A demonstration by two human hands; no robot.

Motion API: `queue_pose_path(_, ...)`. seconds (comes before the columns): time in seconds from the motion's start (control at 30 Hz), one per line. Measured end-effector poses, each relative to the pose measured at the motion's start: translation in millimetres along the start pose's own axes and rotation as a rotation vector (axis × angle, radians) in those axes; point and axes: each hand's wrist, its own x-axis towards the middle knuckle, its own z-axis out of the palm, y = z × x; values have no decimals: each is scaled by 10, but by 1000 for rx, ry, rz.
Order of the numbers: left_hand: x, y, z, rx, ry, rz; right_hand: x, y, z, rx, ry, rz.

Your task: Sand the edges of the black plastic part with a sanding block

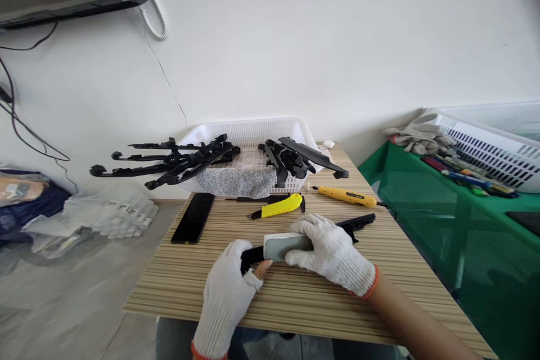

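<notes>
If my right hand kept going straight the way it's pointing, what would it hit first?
Beyond the pale block already in its grip, your right hand would probably meet the yellow cutter, though its height above the table is hard to judge.

Your 2 hands, in white knit gloves with orange cuff edges, come close together at lower centre. Your left hand (pixel 228 287) points up and forward, its fingers curled, its bare thumb tip (pixel 264 269) poking out of the glove toward the right. Your right hand (pixel 333 247) reaches leftward, palm down, fingers bent; your bare right forearm (pixel 415 315) slants in from the lower right.
</notes>
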Motion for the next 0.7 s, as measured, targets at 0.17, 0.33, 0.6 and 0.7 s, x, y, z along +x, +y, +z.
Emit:
queue_pose_path(0.17,6,117,24,185,115,138,19,-3,5,-30,-86,26)
queue_pose_path(0.33,69,286,-1,335,31,56,20,-6,18,-19,-120,62)
queue_pose_path(0.6,94,277,-8,295,-17,47,10,-40,9,-36,-144,113)
queue_pose_path(0.7,92,277,-20,284,-26,53,-2,-54,5,-15,-160,128)
